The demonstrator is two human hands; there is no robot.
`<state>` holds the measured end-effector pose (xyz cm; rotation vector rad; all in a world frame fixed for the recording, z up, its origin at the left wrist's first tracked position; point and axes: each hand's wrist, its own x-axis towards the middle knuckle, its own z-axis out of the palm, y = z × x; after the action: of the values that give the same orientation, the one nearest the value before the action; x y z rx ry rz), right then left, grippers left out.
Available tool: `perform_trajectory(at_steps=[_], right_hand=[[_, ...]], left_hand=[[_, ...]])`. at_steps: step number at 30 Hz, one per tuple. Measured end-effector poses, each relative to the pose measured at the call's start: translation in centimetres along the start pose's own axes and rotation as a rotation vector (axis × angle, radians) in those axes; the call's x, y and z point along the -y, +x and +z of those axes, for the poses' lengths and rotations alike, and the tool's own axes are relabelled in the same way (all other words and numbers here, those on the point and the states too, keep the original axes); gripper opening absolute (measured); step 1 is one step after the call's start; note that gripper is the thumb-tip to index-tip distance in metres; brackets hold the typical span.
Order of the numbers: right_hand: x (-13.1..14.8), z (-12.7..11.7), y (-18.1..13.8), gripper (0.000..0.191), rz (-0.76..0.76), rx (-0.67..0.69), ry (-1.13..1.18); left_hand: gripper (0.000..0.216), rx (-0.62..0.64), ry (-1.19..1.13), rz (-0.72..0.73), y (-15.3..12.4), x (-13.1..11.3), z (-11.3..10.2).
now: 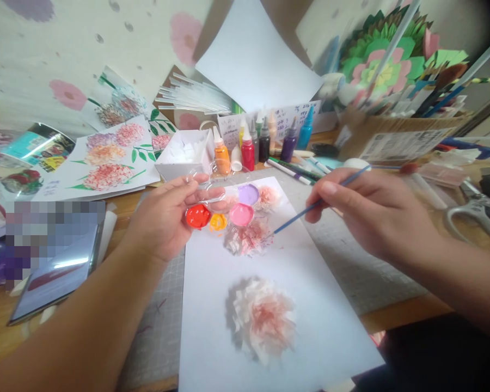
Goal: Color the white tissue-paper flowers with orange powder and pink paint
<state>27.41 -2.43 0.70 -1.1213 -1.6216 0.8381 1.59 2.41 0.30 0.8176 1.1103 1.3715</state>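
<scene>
Over the white sheet, the left hand pinches a paint palette; the right hand grips a brush, tip seemingly touching a paper flower. A tilted palette could drip paint.

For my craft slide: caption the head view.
Left hand holds a paint palette; right hand holds a brush by a paper flower.

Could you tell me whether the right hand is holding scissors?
No, the right hand holds a thin blue brush; the scissors lie apart.

On the sheet (itself on a cutting mat), two paper flowers; behind, paint bottles; left, a phone; right, scissors.
</scene>
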Motion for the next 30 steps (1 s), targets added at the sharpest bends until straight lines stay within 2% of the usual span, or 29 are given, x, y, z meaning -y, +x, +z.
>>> perform_trajectory(at_steps=[6,10,16,24,30], right_hand=[[-0.1,-0.1,0.0,0.031,-0.009,-0.051,0.000],[-0.3,-0.2,0.1,0.031,-0.006,-0.011,0.011],[-0.6,-0.9,0.5,0.025,0.037,-0.158,0.136],[-1.2,-0.2,1.4,0.027,0.075,-0.085,0.201],[-1.9,-0.1,2.1,0.024,0.131,-0.133,0.295]], left_hand=[[0.010,-0.001,0.011,-0.027,0.0,-0.1,0.0],[0.014,0.010,0.082,-0.096,0.0,-0.4,-0.1],[0.015,0.030,0.092,-0.093,0.2,-0.3,-0.4],[0.007,-0.010,0.018,-0.037,0.1,-0.2,-0.3],[0.006,-0.051,0.017,-0.050,-0.1,-0.2,-0.1]])
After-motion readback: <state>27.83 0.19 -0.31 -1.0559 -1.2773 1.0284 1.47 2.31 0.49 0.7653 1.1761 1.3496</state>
